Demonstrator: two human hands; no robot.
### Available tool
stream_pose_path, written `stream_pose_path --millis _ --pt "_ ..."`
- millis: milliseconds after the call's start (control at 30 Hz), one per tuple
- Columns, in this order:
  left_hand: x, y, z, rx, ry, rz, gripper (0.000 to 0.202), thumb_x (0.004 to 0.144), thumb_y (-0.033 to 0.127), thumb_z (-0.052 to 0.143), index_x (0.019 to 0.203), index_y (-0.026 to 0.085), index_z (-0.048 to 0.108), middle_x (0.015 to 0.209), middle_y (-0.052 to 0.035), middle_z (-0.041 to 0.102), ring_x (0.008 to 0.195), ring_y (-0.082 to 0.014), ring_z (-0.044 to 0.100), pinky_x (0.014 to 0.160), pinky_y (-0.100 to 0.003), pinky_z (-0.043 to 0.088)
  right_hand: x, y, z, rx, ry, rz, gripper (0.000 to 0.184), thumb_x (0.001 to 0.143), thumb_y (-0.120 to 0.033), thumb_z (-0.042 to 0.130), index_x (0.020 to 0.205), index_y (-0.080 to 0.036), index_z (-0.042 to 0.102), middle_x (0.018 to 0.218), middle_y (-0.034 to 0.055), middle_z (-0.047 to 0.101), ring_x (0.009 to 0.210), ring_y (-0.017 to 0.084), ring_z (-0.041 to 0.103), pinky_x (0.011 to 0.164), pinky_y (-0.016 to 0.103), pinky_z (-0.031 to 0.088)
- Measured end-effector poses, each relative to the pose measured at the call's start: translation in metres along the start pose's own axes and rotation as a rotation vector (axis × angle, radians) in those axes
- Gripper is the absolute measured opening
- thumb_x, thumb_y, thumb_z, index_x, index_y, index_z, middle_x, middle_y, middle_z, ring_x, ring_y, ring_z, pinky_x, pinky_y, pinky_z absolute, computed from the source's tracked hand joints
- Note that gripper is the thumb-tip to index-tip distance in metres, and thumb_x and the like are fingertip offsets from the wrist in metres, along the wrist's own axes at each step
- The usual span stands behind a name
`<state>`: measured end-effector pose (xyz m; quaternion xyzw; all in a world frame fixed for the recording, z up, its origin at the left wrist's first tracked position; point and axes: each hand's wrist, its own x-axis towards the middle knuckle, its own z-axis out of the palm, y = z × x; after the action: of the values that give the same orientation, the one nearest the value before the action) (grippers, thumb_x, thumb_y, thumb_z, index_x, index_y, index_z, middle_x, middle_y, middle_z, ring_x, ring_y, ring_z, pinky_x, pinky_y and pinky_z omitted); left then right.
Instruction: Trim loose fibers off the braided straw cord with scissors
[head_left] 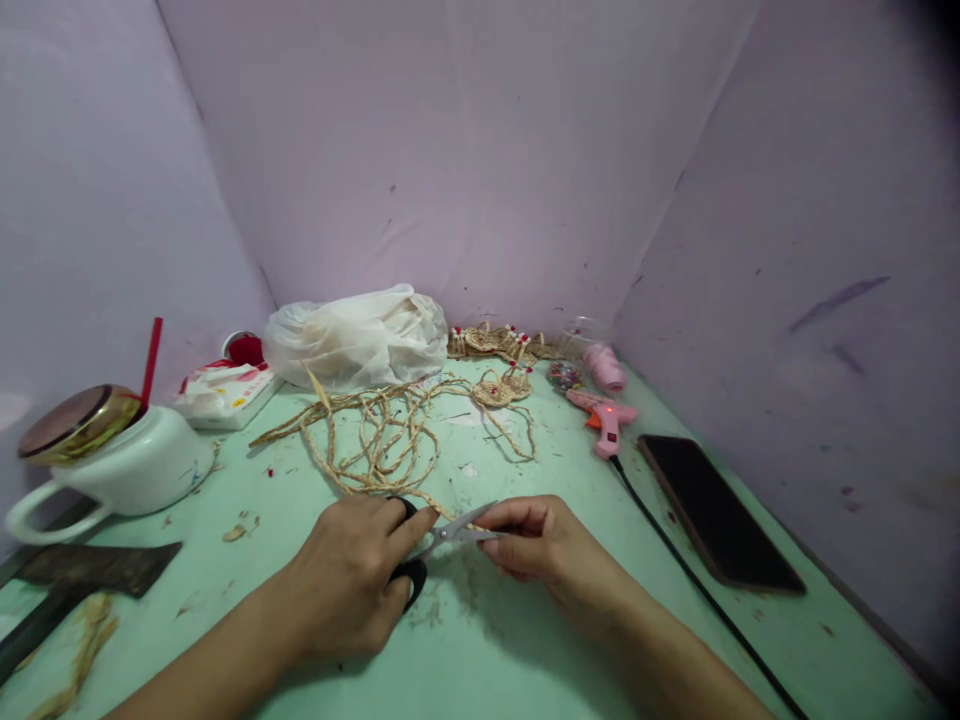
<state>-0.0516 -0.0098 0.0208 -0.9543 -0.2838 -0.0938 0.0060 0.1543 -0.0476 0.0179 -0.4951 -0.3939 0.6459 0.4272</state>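
Observation:
My left hand [360, 565] has its fingers through the black handles of a pair of scissors [444, 535]. The blades stand apart and point right, toward my right hand [536, 540]. Between its thumb and fingers, my right hand pinches the end of a braided straw cord [427, 500]. Near that end the cord passes by the blades; whether they touch it I cannot tell. The rest of the cord lies in loose loops behind my hands. One strand runs toward coiled straw pieces [499, 390] with red beads.
A pink glue gun [606, 420] with a black cable and a dark phone [720, 515] lie at right. At left are a white mug [142, 470], a hatchet [97, 568] and a tissue pack [225, 395]. Behind sit a white plastic bag [356, 335] and pink thread [604, 368].

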Motion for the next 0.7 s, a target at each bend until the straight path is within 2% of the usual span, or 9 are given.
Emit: stream_pose_path --millis 333,400,467,533,600,667,700 --pt "0.002 -0.003 -0.001 0.001 -0.082 0.027 0.044 0.064 0.011 0.044 0.106 0.020 0.050 0.075 -0.0048 0.056 0.063 -0.0188 0.049 0.056 -0.030 0.035 0.001 0.008 -0.001 0.090 -0.065 -0.006 0.021 0.055 -0.018 0.068 0.075 -0.012 0.070 0.051 -0.0024 0.052 0.043 0.005 0.038 0.044 0.020 0.023" --pt "0.002 -0.004 0.001 -0.075 -0.050 0.049 0.045 0.063 0.010 0.043 0.106 0.020 0.051 0.071 -0.0039 0.056 0.060 -0.0174 0.049 0.054 -0.028 0.034 0.001 0.006 0.000 0.109 -0.046 0.006 0.022 0.054 -0.019 0.069 0.074 -0.012 0.069 0.049 -0.0033 0.051 0.043 0.005 0.038 0.043 0.020 0.022" --pt "0.003 -0.005 0.001 -0.249 0.003 0.013 0.041 0.064 0.010 0.043 0.103 0.020 0.054 0.067 -0.0022 0.057 0.059 -0.0152 0.049 0.055 -0.026 0.034 0.002 0.005 0.000 0.129 -0.007 0.025 0.021 0.053 -0.020 0.070 0.072 -0.012 0.067 0.048 -0.0042 0.049 0.042 0.005 0.036 0.042 0.020 0.020" --pt "0.007 -0.006 0.000 -0.504 0.107 -0.162 0.030 0.067 0.012 0.045 0.093 0.020 0.058 0.063 -0.0001 0.055 0.056 -0.0126 0.048 0.054 -0.023 0.035 0.005 0.005 -0.001 0.132 0.051 0.047 0.018 0.053 -0.020 0.069 0.069 -0.012 0.065 0.048 -0.0049 0.047 0.042 0.004 0.034 0.041 0.019 0.017" --pt "0.012 -0.008 -0.002 -0.792 0.256 -0.468 0.020 0.068 0.019 0.052 0.086 0.018 0.060 0.057 0.0022 0.052 0.050 -0.0104 0.046 0.049 -0.021 0.034 0.007 0.006 -0.004 0.112 0.106 0.069 0.018 0.053 -0.020 0.069 0.068 -0.013 0.063 0.048 -0.0051 0.046 0.042 0.004 0.034 0.041 0.019 0.015" --pt "0.016 -0.012 -0.003 -1.046 0.371 -0.772 0.025 0.062 0.027 0.061 0.084 0.015 0.058 0.050 0.0045 0.048 0.044 -0.0095 0.044 0.044 -0.020 0.033 0.008 0.007 -0.007 0.079 0.114 0.081 0.018 0.053 -0.020 0.069 0.069 -0.013 0.062 0.049 -0.0047 0.047 0.042 0.004 0.034 0.041 0.019 0.015" --pt "0.018 -0.014 -0.003 -1.148 0.375 -0.884 0.029 0.059 0.029 0.063 0.083 0.014 0.058 0.047 0.0049 0.048 0.042 -0.0094 0.044 0.041 -0.020 0.032 0.008 0.006 -0.009 0.058 0.102 0.083 0.019 0.054 -0.021 0.069 0.069 -0.013 0.062 0.050 -0.0045 0.048 0.042 0.004 0.034 0.041 0.019 0.016"
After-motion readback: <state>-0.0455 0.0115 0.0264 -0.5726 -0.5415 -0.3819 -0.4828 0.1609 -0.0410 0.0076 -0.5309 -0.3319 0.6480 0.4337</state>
